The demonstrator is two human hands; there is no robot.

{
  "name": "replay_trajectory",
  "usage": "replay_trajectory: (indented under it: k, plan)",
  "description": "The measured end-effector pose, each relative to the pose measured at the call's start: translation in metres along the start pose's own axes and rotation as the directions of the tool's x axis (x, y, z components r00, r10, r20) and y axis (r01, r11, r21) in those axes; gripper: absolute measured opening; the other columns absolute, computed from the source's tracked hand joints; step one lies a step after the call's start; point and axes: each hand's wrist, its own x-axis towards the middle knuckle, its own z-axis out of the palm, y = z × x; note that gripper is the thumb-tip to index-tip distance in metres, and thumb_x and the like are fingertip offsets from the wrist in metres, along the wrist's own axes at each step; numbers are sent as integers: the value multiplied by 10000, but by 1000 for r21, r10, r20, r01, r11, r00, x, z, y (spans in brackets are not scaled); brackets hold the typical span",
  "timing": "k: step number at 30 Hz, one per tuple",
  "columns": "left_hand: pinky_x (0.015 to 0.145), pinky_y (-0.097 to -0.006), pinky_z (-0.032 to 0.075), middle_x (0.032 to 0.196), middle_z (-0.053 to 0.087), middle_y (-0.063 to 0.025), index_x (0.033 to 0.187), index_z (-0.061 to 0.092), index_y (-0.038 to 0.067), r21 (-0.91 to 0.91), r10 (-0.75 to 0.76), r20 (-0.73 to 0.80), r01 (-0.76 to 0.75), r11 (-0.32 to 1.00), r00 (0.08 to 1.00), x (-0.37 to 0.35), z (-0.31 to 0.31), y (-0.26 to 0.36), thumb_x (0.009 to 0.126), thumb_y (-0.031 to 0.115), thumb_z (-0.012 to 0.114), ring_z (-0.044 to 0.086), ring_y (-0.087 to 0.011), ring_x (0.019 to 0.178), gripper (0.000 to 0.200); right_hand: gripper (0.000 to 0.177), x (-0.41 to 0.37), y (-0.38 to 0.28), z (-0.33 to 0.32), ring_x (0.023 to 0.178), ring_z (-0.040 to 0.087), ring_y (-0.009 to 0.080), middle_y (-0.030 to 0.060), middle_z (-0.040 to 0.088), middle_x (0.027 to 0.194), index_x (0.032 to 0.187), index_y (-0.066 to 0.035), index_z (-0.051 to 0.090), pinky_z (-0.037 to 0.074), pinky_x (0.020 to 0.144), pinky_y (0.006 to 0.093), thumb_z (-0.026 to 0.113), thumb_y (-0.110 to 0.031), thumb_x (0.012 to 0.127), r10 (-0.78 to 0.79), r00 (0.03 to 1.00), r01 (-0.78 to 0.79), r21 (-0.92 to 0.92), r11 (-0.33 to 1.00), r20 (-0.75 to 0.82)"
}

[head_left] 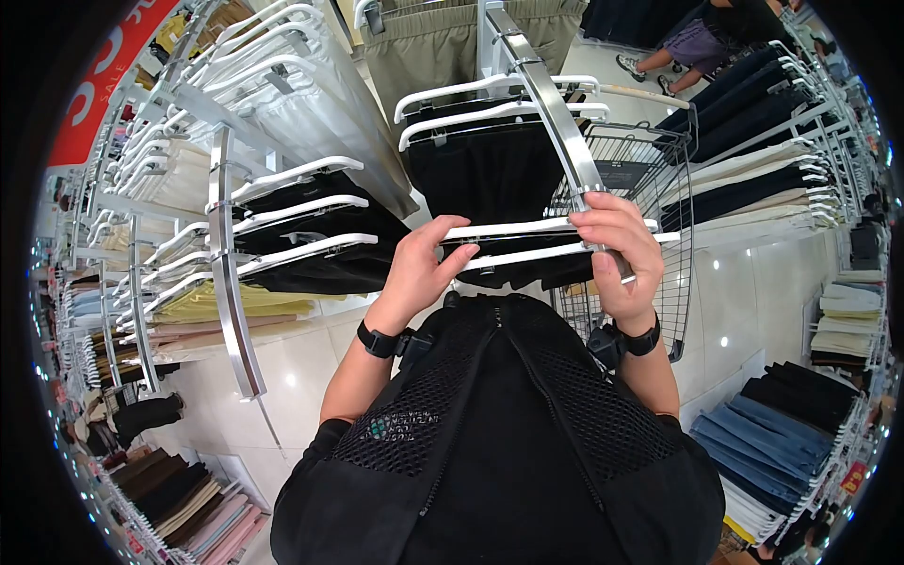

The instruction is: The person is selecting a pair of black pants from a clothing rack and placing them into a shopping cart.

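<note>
My left hand [426, 266] grips the left end of a white hanger [518, 229], its thumb on the near side. Fingers of my right hand [617, 247] curl over the same hanger's right part, beside the end of a sloping metal display arm [551, 99]. A second white hanger [532, 254] sits just nearer to me, between my hands. Dark garments hang below both hangers, mostly hidden. Farther up the arm, more white hangers [471, 124] carry black trousers [485, 169].
Racks of white trousers [311, 104] and black garments [330, 221] stand left. A wire shopping cart [673, 254] is close on the right. Folded jeans [763, 443] lie lower right. Another person's legs [687, 52] show at the upper right. A red sale sign [99, 85] hangs upper left.
</note>
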Motion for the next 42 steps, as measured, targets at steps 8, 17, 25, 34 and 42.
replay_trajectory:
  k: [8,17,25,34,42]
  plan:
    - [746,-367,543,958,730,-134,1159,680,27,18,41,-12,-41,999,999,-2,0,-2,921,226,773,699,-300,830,323,209,-2,0,1,1132,684,350,148,768,1064,999,-7,743,474,957,447,649,-155,885,16,1000,-16,13,1000,-10]
    - [727,-338,528,945,721,-117,1154,706,17,18,51,-1,-50,999,999,-4,1,-6,929,174,757,679,-246,809,279,201,-3,-1,2,1143,679,358,151,767,1070,998,-7,744,482,979,453,647,-153,899,33,999,-33,15,999,-18]
    - [700,-334,496,867,683,-91,1126,737,15,54,113,7,-113,992,994,-3,-5,-8,944,84,698,631,-230,767,198,187,-1,-3,2,1141,676,374,164,765,1052,978,10,740,500,1009,473,635,-106,874,38,999,-37,19,999,-22]
    - [720,-342,501,889,682,-98,1136,729,15,15,85,40,-85,996,996,-1,-6,-9,962,93,684,634,-243,792,196,183,-2,-1,3,1143,674,376,165,765,1051,966,15,733,499,1013,479,627,-101,872,30,999,-29,21,999,-23]
    - [751,-347,518,943,697,-122,1169,716,14,63,61,26,-62,996,998,7,-11,-2,959,124,701,656,-257,829,238,185,-1,-3,3,1154,668,372,163,763,1058,970,14,732,500,1014,478,624,-103,876,37,999,-36,39,999,-23]
